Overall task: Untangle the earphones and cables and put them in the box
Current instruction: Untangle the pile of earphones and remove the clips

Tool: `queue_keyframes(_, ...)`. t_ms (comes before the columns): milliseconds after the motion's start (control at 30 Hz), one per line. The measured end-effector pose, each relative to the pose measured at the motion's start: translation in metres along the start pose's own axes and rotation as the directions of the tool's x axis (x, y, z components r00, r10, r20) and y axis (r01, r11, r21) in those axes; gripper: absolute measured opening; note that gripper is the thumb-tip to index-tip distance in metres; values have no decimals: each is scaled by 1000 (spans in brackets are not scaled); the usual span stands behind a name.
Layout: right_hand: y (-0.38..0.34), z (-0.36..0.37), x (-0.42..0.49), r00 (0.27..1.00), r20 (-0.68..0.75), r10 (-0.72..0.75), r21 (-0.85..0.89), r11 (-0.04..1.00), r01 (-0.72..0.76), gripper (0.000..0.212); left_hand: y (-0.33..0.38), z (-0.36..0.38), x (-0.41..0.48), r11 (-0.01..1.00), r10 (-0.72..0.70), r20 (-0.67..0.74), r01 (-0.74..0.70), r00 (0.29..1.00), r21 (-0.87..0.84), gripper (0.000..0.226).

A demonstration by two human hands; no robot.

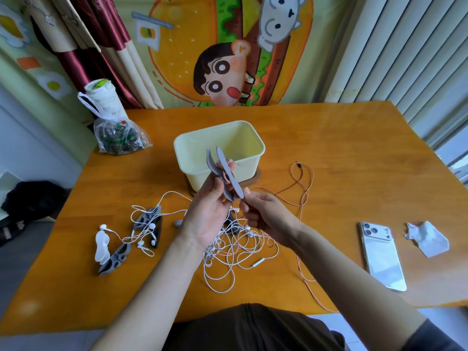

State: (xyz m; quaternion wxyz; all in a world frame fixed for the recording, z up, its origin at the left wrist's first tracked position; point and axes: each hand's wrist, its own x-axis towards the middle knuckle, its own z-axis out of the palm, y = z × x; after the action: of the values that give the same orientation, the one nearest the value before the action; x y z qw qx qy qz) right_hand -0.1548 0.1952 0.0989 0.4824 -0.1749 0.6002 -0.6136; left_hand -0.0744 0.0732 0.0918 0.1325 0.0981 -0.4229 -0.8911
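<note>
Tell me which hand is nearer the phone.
Right. Both hold a grey cable winder; the right hand is to the phone's left, the left hand farther left beyond it.

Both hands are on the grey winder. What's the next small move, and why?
Probably lower the grey flat plastic cable winder into the pale yellow plastic box just behind it. The left hand and right hand both grip it, and the box looks empty.

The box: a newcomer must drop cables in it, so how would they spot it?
Find the orange wooden table, then look at its middle. The box is the pale yellow open rectangular tub, the only rigid container; the clear plastic bag to its left is soft.
</note>
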Motion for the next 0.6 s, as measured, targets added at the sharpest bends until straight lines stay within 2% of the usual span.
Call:
queue_keyframes(100, 4, -3, 1, 996, 4, 92, -75, 993, -92, 37, 0, 0, 1, 1000, -6, -11, 6, 1000, -31, 53)
queue_keyframes(167, 9, 0, -2, 993, 26, 111, -161, 981, -106, 36, 3, 4, 3, 999, 10, -82, -14, 997, -51, 40)
queue_keyframes(233, 11, 6, -5, 998, -22, 56, -227, 972, -60, 37, 6, 6, 6, 999, 15, -158, -20, 987, -29, 31)
queue_keyframes(267, 10, 10, -7, 996, -84, -11, -314, 949, -16, 38, 5, 4, 8, 1000, 23, -210, -23, 978, 1, 32)
queue_keyframes(333, 9, 14, -8, 955, -193, -226, -551, 830, 85, 36, 1, -3, 9, 994, 55, -343, -20, 938, 105, 34)
queue_keyframes(400, 8, 16, -10, 904, -141, -404, -736, 654, 177, 32, -5, -12, 7, 944, 141, -435, 11, 889, 329, 33)
queue_keyframes(500, 5, 14, -11, 874, 25, -486, -863, 431, 264, 27, -11, -15, 2, 813, 244, -356, 10, 902, 582, 34)
queue_keyframes(600, -8, 3, -11, 853, 82, -516, -895, 339, 291, 23, -12, -15, 4, 744, 229, -281, 19, 932, 668, 37)
